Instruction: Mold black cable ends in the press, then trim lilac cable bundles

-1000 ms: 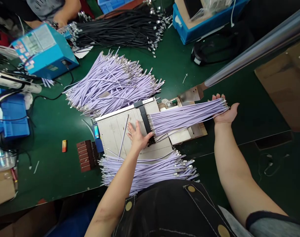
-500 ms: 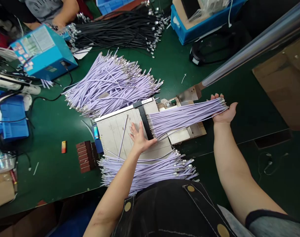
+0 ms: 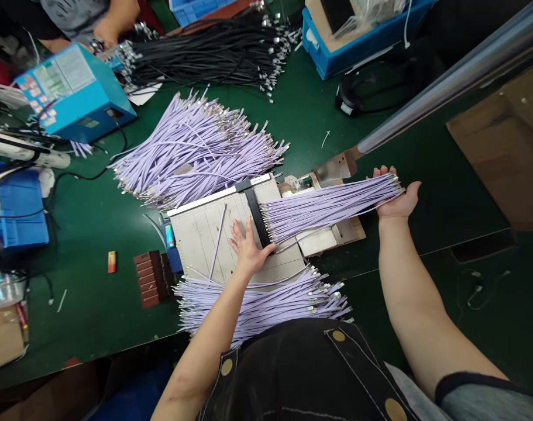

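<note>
My left hand (image 3: pixel 248 250) lies with spread fingers on a pale lined board (image 3: pixel 196 234), its thumb at the lower end of a black bar (image 3: pixel 258 216). A flat row of lilac cables (image 3: pixel 327 204) runs right from that bar. Under the row's right end is my right hand (image 3: pixel 398 202), palm up, fingers apart, the cable ends resting on it. One loose lilac cable (image 3: pixel 217 240) lies on the board. A big lilac cable pile (image 3: pixel 196 152) sits behind the board, and another bundle (image 3: pixel 266 304) lies in front, partly under my left forearm.
Black cables (image 3: pixel 205 55) lie at the back, near a person's hand (image 3: pixel 110 26). A blue machine box (image 3: pixel 75 90) stands back left. A metal pole (image 3: pixel 442 82) slants in from the upper right. Brown blocks (image 3: pixel 150 279) and a battery (image 3: pixel 112 262) lie left of the board.
My left hand has shifted very slightly, its thumb a little higher by the bar. The other person's hand has moved a little. My right hand still supports the cable ends.
</note>
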Demonstrator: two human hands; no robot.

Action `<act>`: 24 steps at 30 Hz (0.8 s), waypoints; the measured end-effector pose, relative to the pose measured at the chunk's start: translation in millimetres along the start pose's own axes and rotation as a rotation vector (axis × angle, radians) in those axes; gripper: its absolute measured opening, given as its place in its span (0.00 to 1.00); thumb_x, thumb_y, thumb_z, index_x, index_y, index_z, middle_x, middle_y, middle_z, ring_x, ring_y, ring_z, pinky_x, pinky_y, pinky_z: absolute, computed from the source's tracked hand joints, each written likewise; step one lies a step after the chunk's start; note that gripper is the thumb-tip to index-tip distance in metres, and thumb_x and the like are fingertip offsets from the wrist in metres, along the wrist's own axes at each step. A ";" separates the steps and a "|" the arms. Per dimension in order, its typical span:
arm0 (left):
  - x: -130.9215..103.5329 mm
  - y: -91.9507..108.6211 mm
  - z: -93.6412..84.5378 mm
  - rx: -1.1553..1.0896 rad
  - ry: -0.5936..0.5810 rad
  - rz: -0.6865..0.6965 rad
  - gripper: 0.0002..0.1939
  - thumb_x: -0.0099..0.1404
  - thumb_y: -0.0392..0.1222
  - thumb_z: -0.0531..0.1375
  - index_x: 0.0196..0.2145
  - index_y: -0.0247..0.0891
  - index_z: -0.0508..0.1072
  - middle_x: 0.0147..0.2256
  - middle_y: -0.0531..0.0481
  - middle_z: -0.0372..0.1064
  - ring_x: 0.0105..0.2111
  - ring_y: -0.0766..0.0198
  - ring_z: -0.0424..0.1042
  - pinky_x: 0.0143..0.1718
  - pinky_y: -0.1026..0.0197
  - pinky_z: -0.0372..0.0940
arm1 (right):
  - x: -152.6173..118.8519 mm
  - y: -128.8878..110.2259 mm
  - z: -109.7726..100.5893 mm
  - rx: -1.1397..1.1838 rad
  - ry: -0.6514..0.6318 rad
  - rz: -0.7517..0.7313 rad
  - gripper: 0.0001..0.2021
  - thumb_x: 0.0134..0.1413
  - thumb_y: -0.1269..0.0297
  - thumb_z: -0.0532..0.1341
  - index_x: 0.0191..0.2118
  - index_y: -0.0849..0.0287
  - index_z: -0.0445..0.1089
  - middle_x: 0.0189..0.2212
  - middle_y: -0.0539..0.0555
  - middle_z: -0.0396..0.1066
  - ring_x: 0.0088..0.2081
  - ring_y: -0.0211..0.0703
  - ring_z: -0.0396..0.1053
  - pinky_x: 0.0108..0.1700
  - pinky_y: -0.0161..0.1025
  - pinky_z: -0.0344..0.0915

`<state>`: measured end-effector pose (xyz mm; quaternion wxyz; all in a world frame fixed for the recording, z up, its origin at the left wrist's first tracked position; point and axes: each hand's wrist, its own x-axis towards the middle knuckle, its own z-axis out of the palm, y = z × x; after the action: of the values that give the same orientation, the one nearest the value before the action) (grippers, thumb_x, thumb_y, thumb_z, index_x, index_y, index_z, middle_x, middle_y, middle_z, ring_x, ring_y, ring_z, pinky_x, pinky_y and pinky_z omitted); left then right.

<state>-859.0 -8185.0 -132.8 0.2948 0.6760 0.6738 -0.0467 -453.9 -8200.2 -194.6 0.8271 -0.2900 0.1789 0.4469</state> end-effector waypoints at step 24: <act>-6.6 3.1 10.6 0.034 0.083 0.102 0.54 0.54 0.53 0.67 0.70 0.42 0.43 0.71 0.37 0.23 0.70 0.44 0.25 0.65 0.34 0.29 | -1.7 0.6 0.9 0.014 0.017 -0.015 0.30 0.64 0.43 0.48 0.50 0.68 0.68 0.47 0.68 0.72 0.58 0.59 0.64 0.50 0.57 0.70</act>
<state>-853.2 -8195.5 -137.4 0.2572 0.7158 0.6490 -0.0148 -455.2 -8200.4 -193.2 0.8309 -0.2895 0.1870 0.4367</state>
